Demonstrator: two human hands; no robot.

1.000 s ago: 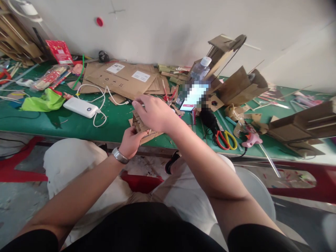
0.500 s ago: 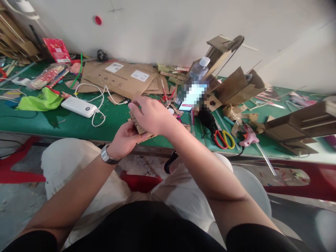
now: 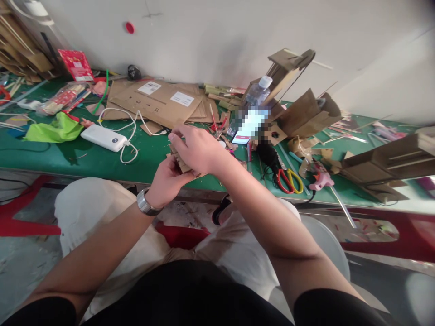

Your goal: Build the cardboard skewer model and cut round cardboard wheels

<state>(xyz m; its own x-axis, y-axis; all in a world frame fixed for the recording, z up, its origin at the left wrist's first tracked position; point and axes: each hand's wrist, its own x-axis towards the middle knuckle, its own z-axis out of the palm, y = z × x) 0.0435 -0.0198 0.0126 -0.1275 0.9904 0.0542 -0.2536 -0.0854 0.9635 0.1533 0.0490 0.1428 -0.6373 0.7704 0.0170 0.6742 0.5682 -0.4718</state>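
Note:
Between my two hands is a small brown cardboard piece, held just above the table's front edge. My left hand grips it from below and the left, with the thumb along its near side. Over its top lies my right hand, fingers bent round the far side, so most of the piece is hidden. To the right of my hands are a lit phone and scissors with red and yellow handles. A white power bank with a cable lies to the left.
Flattened cardboard lies at the back of the green table. A plastic bottle stands near cardboard structures. At the right edge sits a pink glue gun. A green bag lies left.
My left hand and wrist have shifted slightly right and up. The right hand stays over the cardboard piece, nearly unmoved. The view has moved very slightly.

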